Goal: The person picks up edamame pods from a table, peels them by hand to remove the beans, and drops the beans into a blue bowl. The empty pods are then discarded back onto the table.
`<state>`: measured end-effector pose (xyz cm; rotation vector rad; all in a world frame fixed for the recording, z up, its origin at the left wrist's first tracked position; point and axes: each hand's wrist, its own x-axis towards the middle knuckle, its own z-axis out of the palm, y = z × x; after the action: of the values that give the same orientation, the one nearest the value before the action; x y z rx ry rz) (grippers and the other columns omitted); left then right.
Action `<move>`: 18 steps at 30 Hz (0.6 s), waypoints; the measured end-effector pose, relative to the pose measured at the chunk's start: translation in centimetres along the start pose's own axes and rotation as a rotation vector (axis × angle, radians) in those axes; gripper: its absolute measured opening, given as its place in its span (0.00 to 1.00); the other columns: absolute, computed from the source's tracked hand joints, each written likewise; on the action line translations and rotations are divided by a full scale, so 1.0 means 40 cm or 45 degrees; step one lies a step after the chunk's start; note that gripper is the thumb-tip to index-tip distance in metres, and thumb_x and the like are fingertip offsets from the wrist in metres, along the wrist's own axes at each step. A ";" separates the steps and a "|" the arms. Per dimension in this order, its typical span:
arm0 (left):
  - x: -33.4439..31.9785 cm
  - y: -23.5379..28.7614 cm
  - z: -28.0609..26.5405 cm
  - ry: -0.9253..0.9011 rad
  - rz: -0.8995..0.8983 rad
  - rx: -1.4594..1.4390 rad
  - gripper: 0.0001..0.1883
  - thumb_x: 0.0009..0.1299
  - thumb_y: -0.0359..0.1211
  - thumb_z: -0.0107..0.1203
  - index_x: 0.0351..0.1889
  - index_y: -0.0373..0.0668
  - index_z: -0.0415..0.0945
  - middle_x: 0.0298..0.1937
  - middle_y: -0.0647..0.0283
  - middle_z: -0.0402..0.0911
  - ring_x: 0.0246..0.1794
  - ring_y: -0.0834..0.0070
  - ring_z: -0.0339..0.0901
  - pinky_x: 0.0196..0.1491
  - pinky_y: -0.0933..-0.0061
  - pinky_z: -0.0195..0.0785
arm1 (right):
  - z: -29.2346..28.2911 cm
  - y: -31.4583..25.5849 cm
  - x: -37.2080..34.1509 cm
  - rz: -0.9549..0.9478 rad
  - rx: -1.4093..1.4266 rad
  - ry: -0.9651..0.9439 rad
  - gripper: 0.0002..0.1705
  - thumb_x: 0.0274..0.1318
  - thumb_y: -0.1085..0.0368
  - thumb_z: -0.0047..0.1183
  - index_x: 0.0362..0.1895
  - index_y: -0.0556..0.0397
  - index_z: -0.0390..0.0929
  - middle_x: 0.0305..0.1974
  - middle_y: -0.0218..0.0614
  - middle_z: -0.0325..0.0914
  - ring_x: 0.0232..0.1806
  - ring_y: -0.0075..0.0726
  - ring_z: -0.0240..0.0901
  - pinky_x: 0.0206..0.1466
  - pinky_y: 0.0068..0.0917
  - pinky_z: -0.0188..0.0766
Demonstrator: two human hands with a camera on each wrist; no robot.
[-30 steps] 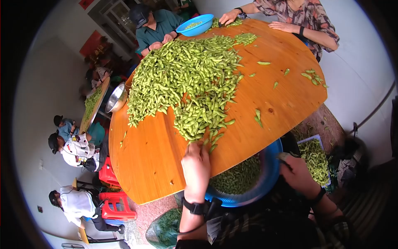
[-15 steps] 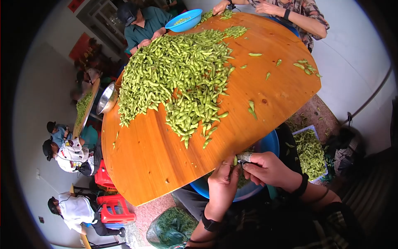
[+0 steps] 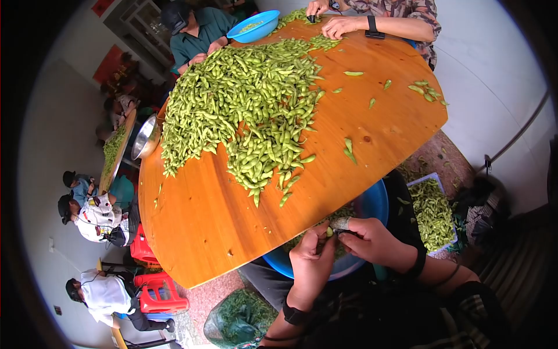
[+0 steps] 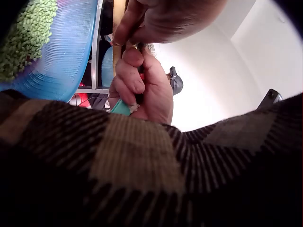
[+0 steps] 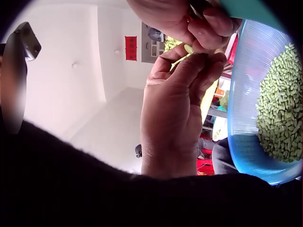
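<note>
Both hands meet over a blue basket (image 3: 378,202) just below the table's near edge. My left hand (image 3: 311,262) pinches a green soybean pod (image 5: 189,48) between thumb and fingers. At the pod's end is my right hand (image 3: 375,244), its fingers curled round a teal-handled tool (image 4: 121,108); the tool's working end is hidden between the hands. A greyish wrap (image 3: 340,223) covers the right thumb. Shelled green beans (image 5: 281,106) lie in the basket. On the wooden table (image 3: 197,232) spreads a big heap of soybean pods (image 3: 250,99).
Across the table sit two people, with a light blue basin (image 3: 254,27) between them. A steel bowl (image 3: 145,137) is at the left edge. Below right stands a crate of pods (image 3: 431,214); a green net bag (image 3: 240,319) and red stools (image 3: 160,294) are lower left.
My left hand has left the near end of the heap with a pod and come down right to meet the right hand over the basket. The person at the far right has moved their hands.
</note>
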<state>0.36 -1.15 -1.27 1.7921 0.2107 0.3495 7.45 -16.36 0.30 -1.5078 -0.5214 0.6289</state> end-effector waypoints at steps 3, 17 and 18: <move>0.004 0.012 -0.023 -0.138 -0.121 -0.311 0.14 0.66 0.18 0.59 0.50 0.34 0.76 0.38 0.64 0.82 0.39 0.83 0.79 0.42 0.79 0.76 | -0.007 -0.027 -0.004 0.204 0.219 -0.074 0.06 0.66 0.68 0.47 0.36 0.56 0.74 0.21 0.26 0.70 0.23 0.15 0.61 0.25 0.20 0.58; 0.004 -0.007 -0.043 -0.400 -0.296 -0.551 0.15 0.72 0.18 0.40 0.57 0.35 0.61 0.39 0.56 0.79 0.34 0.72 0.81 0.33 0.76 0.75 | -0.009 -0.029 -0.016 -0.081 -0.200 -0.086 0.06 0.63 0.71 0.46 0.34 0.61 0.73 0.22 0.35 0.75 0.24 0.23 0.70 0.28 0.25 0.66; 0.003 0.001 -0.037 -0.374 -0.289 -0.522 0.16 0.70 0.17 0.37 0.56 0.34 0.61 0.39 0.56 0.77 0.33 0.73 0.80 0.33 0.77 0.74 | -0.004 -0.044 -0.018 -0.071 -0.161 -0.073 0.05 0.62 0.72 0.46 0.34 0.62 0.72 0.23 0.38 0.76 0.25 0.24 0.71 0.30 0.28 0.68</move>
<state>-0.04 0.21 -0.90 1.3760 0.1214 -0.0360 7.14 -16.90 2.10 -1.5917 -0.6552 0.6067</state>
